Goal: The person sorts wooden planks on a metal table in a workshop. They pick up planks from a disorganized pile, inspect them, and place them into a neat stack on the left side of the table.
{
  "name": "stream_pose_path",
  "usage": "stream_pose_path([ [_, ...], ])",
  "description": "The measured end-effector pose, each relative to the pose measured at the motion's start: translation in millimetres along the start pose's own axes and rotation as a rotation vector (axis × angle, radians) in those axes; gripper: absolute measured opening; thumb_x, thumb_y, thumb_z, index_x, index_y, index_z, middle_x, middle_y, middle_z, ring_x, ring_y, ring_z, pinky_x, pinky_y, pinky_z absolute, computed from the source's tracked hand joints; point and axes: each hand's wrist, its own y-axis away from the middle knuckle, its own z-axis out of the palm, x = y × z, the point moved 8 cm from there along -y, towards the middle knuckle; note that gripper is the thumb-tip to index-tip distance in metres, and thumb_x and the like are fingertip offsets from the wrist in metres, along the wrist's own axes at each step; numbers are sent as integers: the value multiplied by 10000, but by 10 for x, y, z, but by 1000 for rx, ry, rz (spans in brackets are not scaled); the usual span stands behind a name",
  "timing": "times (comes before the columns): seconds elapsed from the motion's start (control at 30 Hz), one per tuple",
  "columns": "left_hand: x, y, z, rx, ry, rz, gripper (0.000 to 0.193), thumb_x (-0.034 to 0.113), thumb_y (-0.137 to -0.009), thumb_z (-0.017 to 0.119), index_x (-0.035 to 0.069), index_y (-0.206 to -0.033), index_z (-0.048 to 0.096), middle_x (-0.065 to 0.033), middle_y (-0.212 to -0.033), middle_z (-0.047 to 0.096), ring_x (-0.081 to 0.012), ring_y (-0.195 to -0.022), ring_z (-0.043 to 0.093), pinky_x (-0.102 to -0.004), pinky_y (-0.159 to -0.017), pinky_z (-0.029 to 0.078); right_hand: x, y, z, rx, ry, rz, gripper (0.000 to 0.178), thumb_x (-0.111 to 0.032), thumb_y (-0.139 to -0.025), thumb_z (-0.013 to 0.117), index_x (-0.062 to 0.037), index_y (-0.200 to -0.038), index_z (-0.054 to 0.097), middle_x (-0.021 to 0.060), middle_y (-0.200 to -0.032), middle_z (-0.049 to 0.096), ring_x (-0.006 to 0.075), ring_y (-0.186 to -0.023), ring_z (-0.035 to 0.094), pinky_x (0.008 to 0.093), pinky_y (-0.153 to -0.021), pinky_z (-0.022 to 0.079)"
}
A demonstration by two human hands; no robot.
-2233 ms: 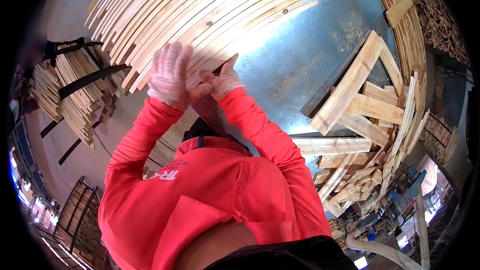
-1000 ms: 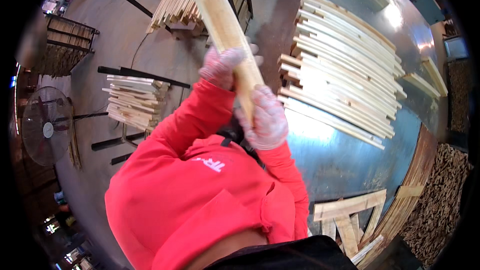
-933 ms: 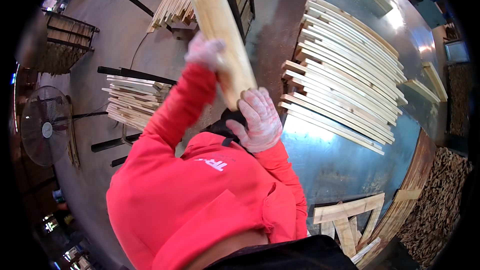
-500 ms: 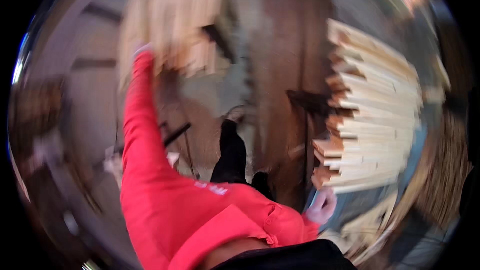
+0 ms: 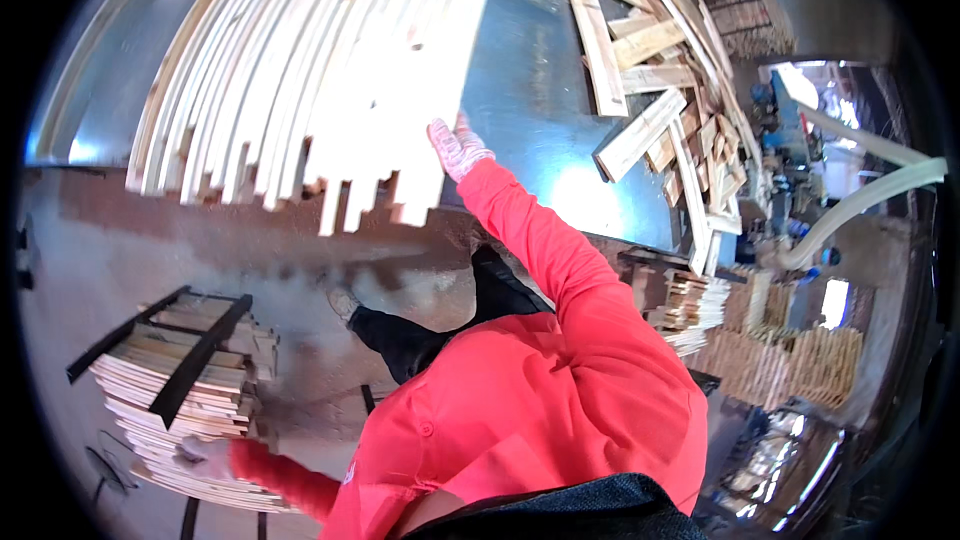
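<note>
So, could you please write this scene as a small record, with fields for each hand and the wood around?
Right hand: at the right side of the row of boards
Left hand: low, by the stacked boards; contact unclear
Table: metal, under the row; some board ends overhang
Black bars: at the stacked boards
Loose wood pieces: jumbled, right of the row
Clothing: red top

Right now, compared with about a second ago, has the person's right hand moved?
Yes: judged against the metal table, the right hand has moved in over it, to the edge of the laid-out boards.
</note>
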Motion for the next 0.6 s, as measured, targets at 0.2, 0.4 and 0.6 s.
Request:
stream_pose_path([
  [0.2, 3801, 3032, 1032, -1076, 1068, 214, 355, 106, -880, 448, -69, -1182, 517, -160, -1024, 606, -233, -845, 590, -356, -832, 484, 45, -853, -2722, 766, 1163, -38, 1037, -552, -677, 705, -85, -1467, 222, 258, -1395, 395, 375, -1249, 451, 411, -1040, 369],
  [0.4, 4971, 5606, 2998, -1729, 1052, -603, 594, 357, -934, 529, -32, -1345, 345, -150, -1137, 544, -215, -973, 548, -347, -798, 487, 1000, -1080, -3304, -183, 267, 37, 734, -350, -750, 687, -72, -1370, 409, 226, -1297, 512, 340, -1179, 519, 384, -977, 430],
  [0.6, 4971, 6564, 3410, -1827, 859, -1097, 480, 377, -873, 616, 9, -1178, 570, -185, -1006, 657, -308, -900, 647, -442, -791, 521, 1600, -1773, -4400, 403, 331, -46, 680, -478, -854, 580, 66, -1256, 511, 300, -1219, 552, 410, -1142, 535, 410, -1003, 400],
])
